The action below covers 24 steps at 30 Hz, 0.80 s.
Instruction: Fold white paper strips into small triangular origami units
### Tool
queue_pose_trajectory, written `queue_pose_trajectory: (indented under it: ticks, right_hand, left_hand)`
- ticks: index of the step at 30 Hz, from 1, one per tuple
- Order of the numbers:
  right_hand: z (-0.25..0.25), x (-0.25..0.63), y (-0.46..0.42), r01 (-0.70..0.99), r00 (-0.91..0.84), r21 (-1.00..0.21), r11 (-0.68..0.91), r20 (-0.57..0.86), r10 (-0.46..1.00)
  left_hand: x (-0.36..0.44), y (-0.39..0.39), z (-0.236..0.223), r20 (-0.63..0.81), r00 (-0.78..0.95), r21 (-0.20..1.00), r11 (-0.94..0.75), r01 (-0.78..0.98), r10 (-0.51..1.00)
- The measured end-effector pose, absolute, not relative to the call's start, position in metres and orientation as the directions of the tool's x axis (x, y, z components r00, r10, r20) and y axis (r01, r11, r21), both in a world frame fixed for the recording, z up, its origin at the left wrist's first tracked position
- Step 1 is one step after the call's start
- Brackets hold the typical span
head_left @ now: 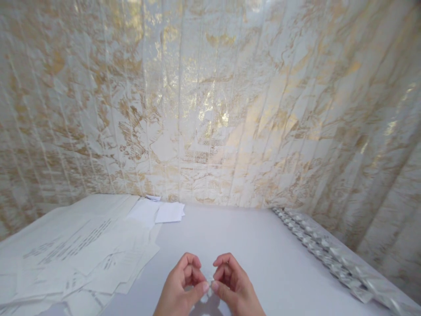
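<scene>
My left hand (182,287) and my right hand (232,283) meet low in the middle of the view, just above the white table (230,237). Both have their fingers curled, thumbs and fingertips pinched together on a small silvery piece (209,281) between them. Most of that piece is hidden by my fingers, so I cannot make out what it is.
Printed white paper sheets (82,250) lie spread over the left half of the table, with a small folded slip (170,212) at the back. A long row of silvery blister strips (329,254) runs along the right edge. A white and gold curtain (210,101) hangs behind.
</scene>
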State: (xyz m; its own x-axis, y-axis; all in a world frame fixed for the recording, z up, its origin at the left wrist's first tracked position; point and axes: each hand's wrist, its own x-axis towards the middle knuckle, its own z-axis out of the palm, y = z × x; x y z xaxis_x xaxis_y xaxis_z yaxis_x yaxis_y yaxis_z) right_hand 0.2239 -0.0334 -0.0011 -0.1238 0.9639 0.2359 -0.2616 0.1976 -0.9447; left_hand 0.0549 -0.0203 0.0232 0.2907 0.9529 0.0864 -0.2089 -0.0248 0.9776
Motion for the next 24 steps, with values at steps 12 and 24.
queue_pose_trajectory:
  ticks: [12,24]
  right_hand:
    - [0.004,0.226,-0.04,-0.001,-0.134,-0.93,0.368,0.364,0.922]
    - [0.021,0.229,-0.037,0.423,-0.376,-0.441,0.792,0.71,0.596]
  left_hand:
    - [0.058,-0.021,0.025,0.043,0.407,0.977,0.046,-0.207,0.912]
    - [0.057,-0.02,0.029,0.057,0.421,0.994,-0.093,0.065,0.905]
